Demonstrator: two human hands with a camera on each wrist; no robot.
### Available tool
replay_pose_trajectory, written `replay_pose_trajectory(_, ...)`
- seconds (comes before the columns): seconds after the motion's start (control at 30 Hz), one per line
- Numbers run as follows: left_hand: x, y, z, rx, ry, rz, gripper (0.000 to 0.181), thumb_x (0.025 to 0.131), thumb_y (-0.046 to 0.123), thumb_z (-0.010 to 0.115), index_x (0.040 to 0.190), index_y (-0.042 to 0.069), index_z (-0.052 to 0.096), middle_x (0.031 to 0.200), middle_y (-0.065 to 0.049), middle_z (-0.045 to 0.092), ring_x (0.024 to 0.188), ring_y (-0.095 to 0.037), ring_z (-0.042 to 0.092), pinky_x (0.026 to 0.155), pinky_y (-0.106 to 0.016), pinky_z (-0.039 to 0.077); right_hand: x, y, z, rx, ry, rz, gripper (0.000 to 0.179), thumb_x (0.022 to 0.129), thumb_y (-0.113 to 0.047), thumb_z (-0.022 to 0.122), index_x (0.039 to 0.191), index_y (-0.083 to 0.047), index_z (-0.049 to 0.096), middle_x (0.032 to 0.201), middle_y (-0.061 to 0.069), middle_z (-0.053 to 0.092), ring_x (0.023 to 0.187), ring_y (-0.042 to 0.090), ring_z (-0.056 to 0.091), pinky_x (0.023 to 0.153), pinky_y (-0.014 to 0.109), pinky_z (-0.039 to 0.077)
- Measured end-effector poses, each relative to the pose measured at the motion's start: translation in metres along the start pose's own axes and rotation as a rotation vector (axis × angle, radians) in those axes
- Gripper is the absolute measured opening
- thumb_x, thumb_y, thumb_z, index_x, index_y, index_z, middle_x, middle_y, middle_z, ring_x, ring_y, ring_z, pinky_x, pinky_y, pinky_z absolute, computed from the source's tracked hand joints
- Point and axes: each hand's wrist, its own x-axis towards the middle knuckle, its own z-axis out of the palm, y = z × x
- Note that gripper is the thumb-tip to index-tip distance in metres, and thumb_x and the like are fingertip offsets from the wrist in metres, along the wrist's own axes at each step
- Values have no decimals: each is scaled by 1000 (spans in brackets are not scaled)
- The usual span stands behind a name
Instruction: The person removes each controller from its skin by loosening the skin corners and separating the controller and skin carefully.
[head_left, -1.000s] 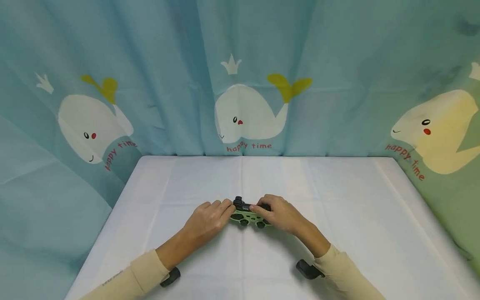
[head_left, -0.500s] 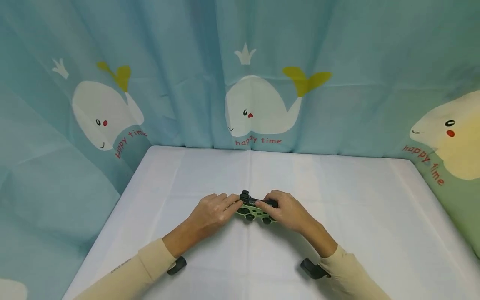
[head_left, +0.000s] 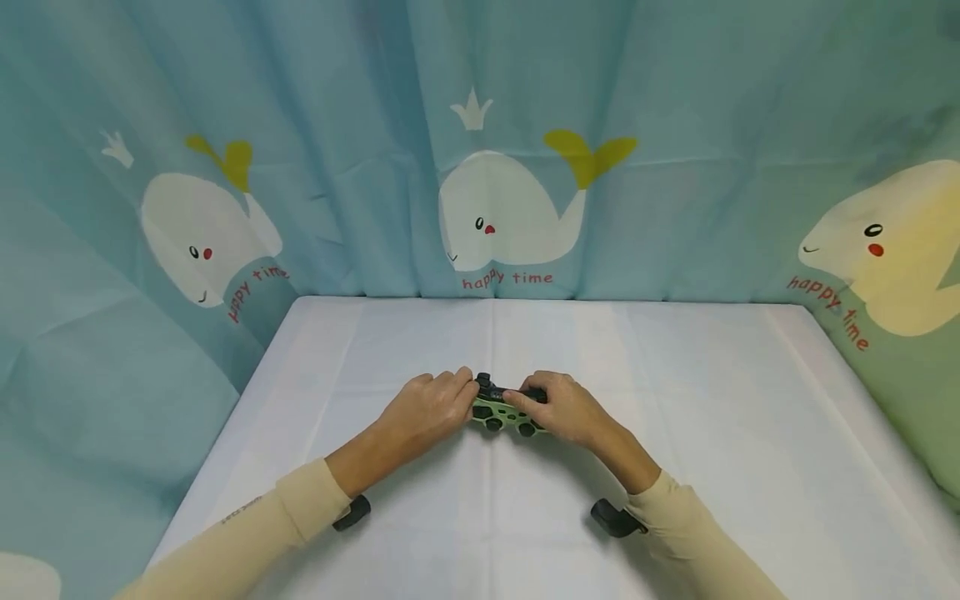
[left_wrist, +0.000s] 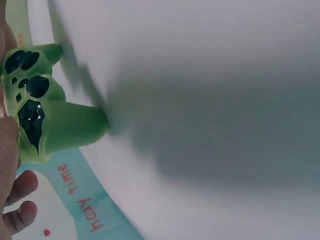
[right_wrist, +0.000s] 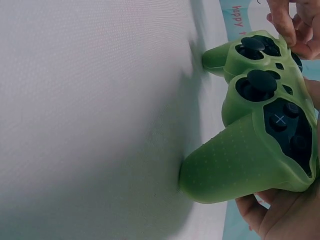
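Observation:
A black game controller in a green soft cover (head_left: 512,422) is tilted up in the middle of the table, grips down, buttons and sticks towards me. At its upper left edge, my left hand (head_left: 427,408) pinches the cover's rim; in the right wrist view the left fingertips (right_wrist: 289,35) are right at that edge. My right hand (head_left: 567,408) grips the other end, its thumb along the black top side and its fingers behind. In the right wrist view the cover (right_wrist: 225,160) encloses the near grip, and its openings frame the sticks and buttons. Part of the controller's back is hidden.
A white cloth covers the table (head_left: 675,358). A blue-green curtain (head_left: 360,208) with white whales hangs behind and at both sides. Black wrist devices (head_left: 352,512) sit under both beige sleeves (head_left: 307,500), close over the cloth.
The head view has shifted slightly. My left fingers have drawn up more tightly at the cover's upper left edge. My right hand keeps its grip on the controller.

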Motion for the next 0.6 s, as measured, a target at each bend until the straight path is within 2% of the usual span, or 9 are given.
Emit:
replay_pose_trajectory(0.13,4,-9,5,-8,-4,62,20,91,19,70,88,4,57,79,-3,47,56,-12,46,46,-26,43,3,0,-1,12,-2,26,41,98,-54,63,85,-17,73,70,-6,58,60,12,53,56,34,45)
replay_pose_trajectory(0.23,2,-16,8,-23,6,83,25,89,21,72,84,4,55,76,-2,45,53,-10,42,44,-26,42,8,-4,1,46,-33,38,42,98,-55,62,86,-16,73,69,-5,59,60,13,52,56,34,44)
replay_pose_trajectory(0.33,-2,-21,10,-82,28,43,25,86,17,73,83,5,52,74,-1,43,53,-9,41,45,-24,42,13,-7,3,79,-60,42,44,98,-57,60,85,-16,72,68,-4,58,60,12,51,56,33,43)
replay_pose_trajectory(0.47,-6,-23,11,-269,66,-24,13,86,7,74,89,5,61,79,0,51,56,-6,48,47,-19,43,14,-6,1,80,-75,47,43,99,-53,60,81,-15,70,64,-4,54,58,12,47,56,32,41)
replay_pose_trajectory(0.53,-7,-22,9,-320,85,-27,13,87,5,76,98,6,70,86,0,57,58,-6,53,49,-18,44,11,-4,-2,61,-78,43,42,100,-51,60,80,-15,70,64,-4,53,59,12,47,58,33,41)
replay_pose_trajectory(0.6,-6,-20,6,-306,97,2,23,85,4,80,107,10,76,93,0,62,61,-7,58,51,-20,48,8,-1,-6,46,-84,40,41,100,-51,59,82,-16,70,66,-4,55,60,12,48,58,33,42)
